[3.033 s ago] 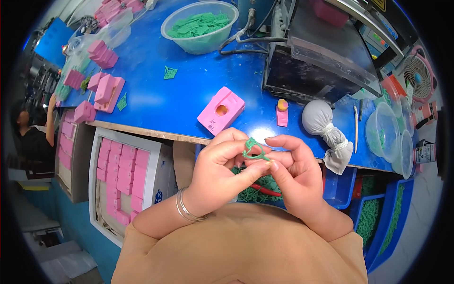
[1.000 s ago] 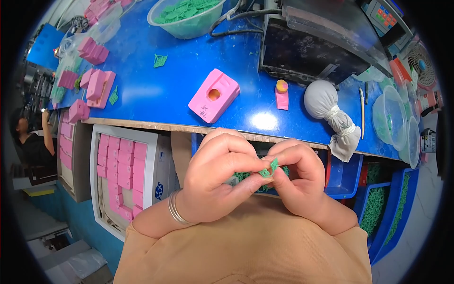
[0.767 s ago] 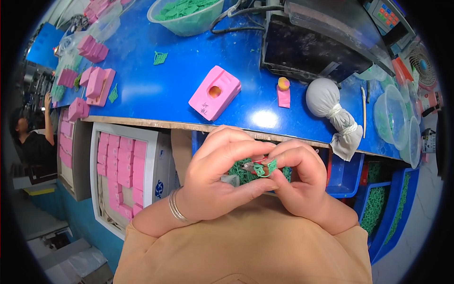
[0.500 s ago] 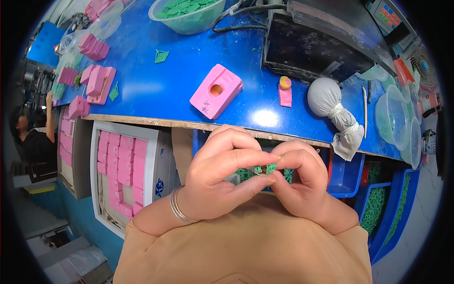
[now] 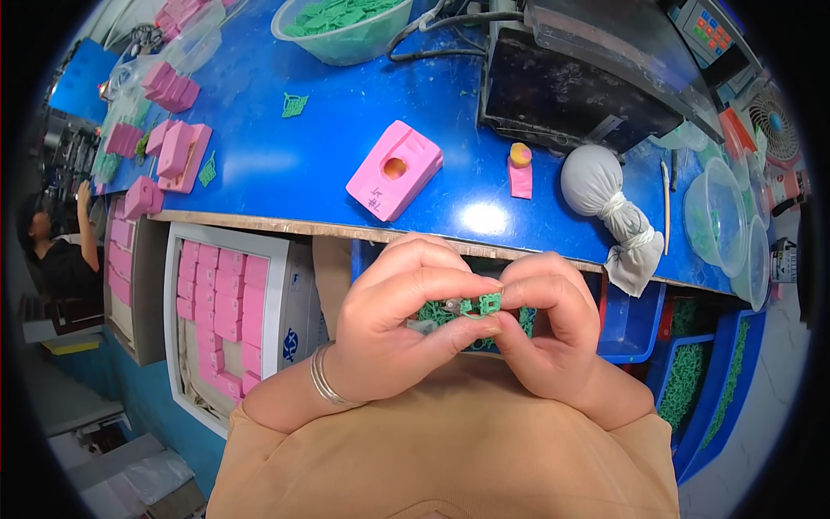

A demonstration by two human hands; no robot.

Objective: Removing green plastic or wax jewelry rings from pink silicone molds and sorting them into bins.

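My left hand and my right hand meet in front of my chest, just off the table's front edge. Thumbs and forefingers of both pinch a small green openwork wax piece, which has a square frame at its right end. Part of it is hidden behind the fingers. Beyond the hands, a pink block with a round hole in its top lies on the blue table. To its right are a small pink strip with a yellow round end and a tied white cloth bag.
Blue trays of green pieces stand below the table at right, and a white-framed box of pink blocks at left. A tub of green pieces and a black machine are at the back. Another person sits far left.
The green piece is tilted a little in my fingers, so its square frame now faces me more. My hands have barely shifted, both still pinching it.
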